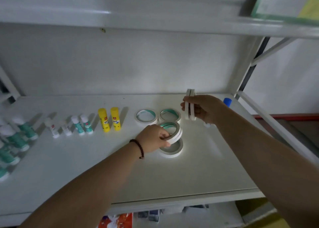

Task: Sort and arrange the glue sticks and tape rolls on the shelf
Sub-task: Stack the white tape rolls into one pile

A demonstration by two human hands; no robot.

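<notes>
My left hand [153, 138] grips two stacked white tape rolls [172, 129], lifted and tilted above another roll [172, 150] that lies flat on the white shelf [86, 167]. My right hand [203, 108] holds two tape rolls [190, 105] upright on edge, above the shelf's right part. Two more rolls [146, 116] [170, 115] lie flat side by side behind them. Two yellow glue sticks [110, 119] stand left of the rolls. Further left stand small teal-labelled sticks [84, 124] and white sticks [53, 127], with larger teal-labelled ones [19, 136] at the far left.
A blue-capped object [227, 102] sits at the shelf's back right corner, behind my right wrist. A metal upright [248, 72] and side rail bound the shelf on the right. Another shelf board [120, 19] hangs overhead. Coloured packages [117, 221] lie on the level below.
</notes>
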